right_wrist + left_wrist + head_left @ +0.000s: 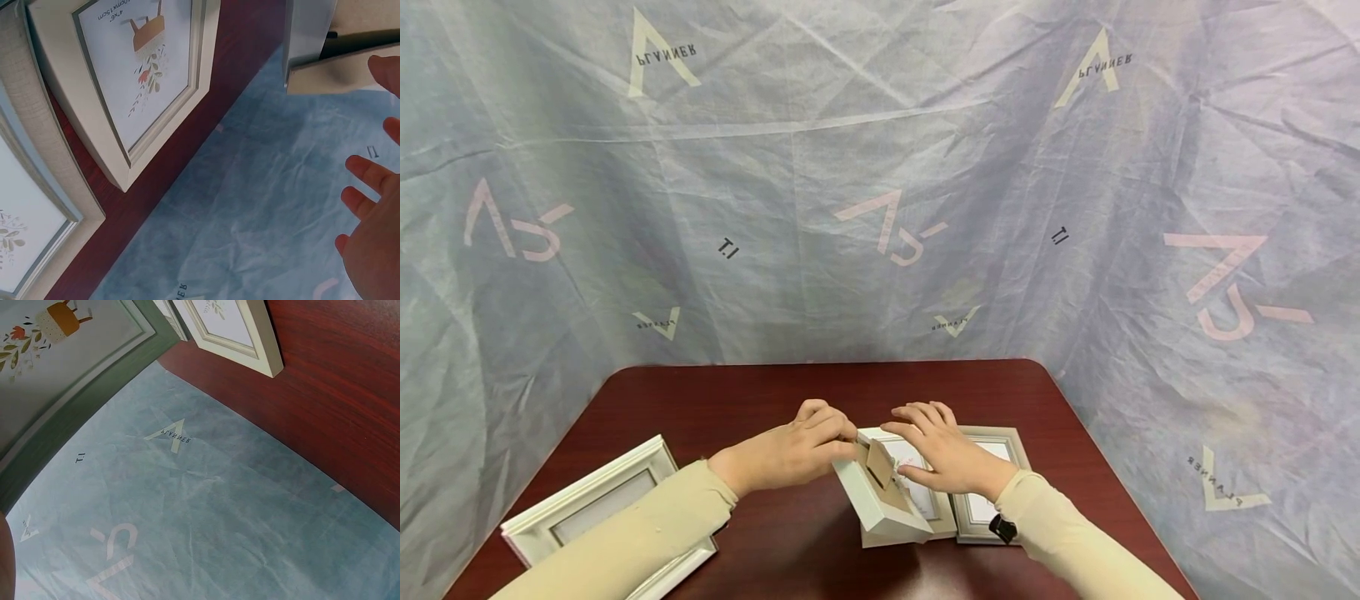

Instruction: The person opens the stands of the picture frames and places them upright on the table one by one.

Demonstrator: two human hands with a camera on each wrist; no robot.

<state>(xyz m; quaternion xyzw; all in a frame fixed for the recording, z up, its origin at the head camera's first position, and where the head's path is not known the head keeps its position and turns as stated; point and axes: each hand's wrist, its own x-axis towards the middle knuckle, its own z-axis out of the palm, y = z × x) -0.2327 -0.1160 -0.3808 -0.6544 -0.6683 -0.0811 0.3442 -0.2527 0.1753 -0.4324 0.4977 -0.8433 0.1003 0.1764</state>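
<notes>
My left hand pinches the upper left edge of a pale picture frame, which is tilted up above the table. Its brown backing board faces me, with a brown flap standing out from it. On the far side, its front shows a stool-and-flowers print in the left wrist view. My right hand hovers at the right of this frame, fingers spread and holding nothing. In the right wrist view, the thumb overlaps the frame's lower edge.
Behind the raised frame lies a cream frame, face up with a flower print. Another frame lies right beside it. A larger white frame lies at the left under my left forearm. The red-brown table meets a grey cloth backdrop.
</notes>
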